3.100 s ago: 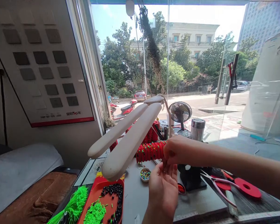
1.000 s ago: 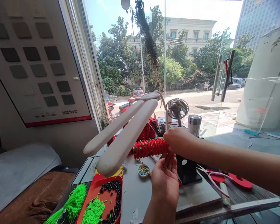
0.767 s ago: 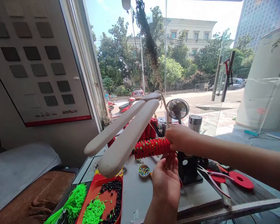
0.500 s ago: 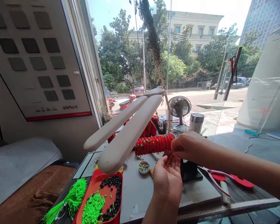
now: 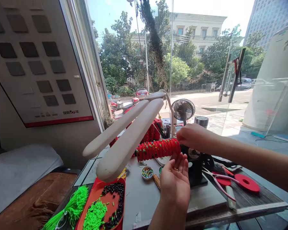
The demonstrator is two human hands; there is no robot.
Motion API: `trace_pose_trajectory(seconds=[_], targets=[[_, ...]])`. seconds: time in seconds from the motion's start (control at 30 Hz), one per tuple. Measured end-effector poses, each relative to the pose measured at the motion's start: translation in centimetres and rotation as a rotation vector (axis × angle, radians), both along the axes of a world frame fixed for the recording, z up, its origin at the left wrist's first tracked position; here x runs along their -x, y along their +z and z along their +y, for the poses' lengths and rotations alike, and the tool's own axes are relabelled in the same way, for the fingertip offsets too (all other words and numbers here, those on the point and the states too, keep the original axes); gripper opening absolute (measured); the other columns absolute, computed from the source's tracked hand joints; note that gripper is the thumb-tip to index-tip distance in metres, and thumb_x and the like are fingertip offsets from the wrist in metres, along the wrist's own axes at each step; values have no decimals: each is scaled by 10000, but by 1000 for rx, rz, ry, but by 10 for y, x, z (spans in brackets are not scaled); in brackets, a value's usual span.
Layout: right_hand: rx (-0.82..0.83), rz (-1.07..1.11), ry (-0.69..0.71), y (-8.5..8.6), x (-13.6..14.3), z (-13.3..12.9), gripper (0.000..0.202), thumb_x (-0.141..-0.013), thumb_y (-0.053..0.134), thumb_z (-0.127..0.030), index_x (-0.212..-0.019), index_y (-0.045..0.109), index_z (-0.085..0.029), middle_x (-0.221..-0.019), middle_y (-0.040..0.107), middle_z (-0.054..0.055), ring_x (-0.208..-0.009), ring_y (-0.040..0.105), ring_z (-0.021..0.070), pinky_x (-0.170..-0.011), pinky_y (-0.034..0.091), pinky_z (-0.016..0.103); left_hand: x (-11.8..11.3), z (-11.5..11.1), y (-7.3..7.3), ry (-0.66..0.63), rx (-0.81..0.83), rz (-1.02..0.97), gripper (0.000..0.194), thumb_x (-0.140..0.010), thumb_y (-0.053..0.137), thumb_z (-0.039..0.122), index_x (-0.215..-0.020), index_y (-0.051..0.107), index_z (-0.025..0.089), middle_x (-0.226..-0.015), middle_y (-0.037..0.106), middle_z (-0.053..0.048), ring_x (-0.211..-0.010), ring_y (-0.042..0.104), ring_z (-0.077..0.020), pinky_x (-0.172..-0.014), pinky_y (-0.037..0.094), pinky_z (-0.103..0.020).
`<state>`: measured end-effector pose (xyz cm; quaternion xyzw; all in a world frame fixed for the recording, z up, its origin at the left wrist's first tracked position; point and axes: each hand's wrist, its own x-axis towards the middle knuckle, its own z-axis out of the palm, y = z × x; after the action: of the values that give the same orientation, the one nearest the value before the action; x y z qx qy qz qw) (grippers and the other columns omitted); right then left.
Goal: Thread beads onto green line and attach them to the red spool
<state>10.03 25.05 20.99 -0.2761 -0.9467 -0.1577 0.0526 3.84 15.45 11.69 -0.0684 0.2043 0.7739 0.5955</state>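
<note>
A roll wound with red cord [image 5: 158,149], dotted with green and yellow beads, lies level above the table. My left hand [image 5: 175,179] is palm up just below its right end, fingers spread and slightly curled, with a few tiny beads on the palm. At the roll's upper right end is my right hand [image 5: 190,135], its fingers pressed together; what they hold is too small to make out. Behind my hands stands a black machine [image 5: 194,169]. A small bowl of mixed beads [image 5: 147,172] and a corn-cob-like piece [image 5: 156,181] lie left of my left hand.
An orange tray [image 5: 110,204] holds green tubes and black beads, beside a green bundle [image 5: 73,204]. A white two-armed lamp [image 5: 132,137] hangs over the table. Pliers [image 5: 220,179], a red ring [image 5: 247,183], a fan [image 5: 183,109] and a metal cup [image 5: 201,121] are around.
My right hand has risen slightly from near my left fingers to the roll's upper end. My left hand has moved slightly right and down. The view has shifted a little.
</note>
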Motion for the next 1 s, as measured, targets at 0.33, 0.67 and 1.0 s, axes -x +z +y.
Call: trace_pose_trajectory(seconds=[0.33,0.67,1.0], targets=[[54,-265,-80,16,20,-5,205,-853,554,-327,-859,603,-128,-837,619,5,-736,592,134,-672,486,315,1,3,4,-16,-11,14,183,-698,435,13,-799,586,38,-797,650,-137,-767,662,-195,-689,545,-245],[142,-83,-42,40,3,-21,99,-714,630,-204,-641,644,-139,-554,578,-31,-556,547,103,-505,364,216,0,4,5,-5,4,20,191,-725,420,25,-828,580,35,-768,647,-128,-730,663,-183,-675,545,-252],[242,288,74,-67,-29,-46,131,-780,565,-162,-730,665,-229,-700,663,-38,-659,604,110,-588,377,197,0,-10,-24,55,51,-56,210,-792,392,35,-719,585,72,-667,651,-113,-611,647,-150,-581,534,-236]])
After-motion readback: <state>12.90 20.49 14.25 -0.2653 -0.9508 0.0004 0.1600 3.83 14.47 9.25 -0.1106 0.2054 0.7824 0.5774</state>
